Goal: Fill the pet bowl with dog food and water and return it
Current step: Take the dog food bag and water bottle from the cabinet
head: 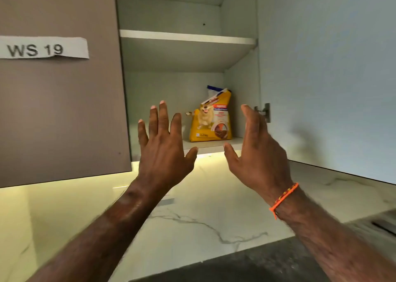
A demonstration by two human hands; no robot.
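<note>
both grips are spread and hold nothing: the left hand [164,146] with fingers fanned, the right hand [256,151] cupped, raised side by side toward the open cupboard [240,84]. the yellow dog food bag [211,120] stands upright, far and between them, on the bottom shelf [214,145], untouched. this looks like the fetching step; next the hands must close on the bag's sides and lift it down to the counter [192,223]. no bowl is in view.

A yellow dog food bag [211,118] is standing upright just right of the frame's centre, on the lowest shelf of an open wall cupboard, close to its right inner wall. Its front is showing a printed dog and brown kibble, and its folded top is leaning rightward, showing blue and white.
</note>
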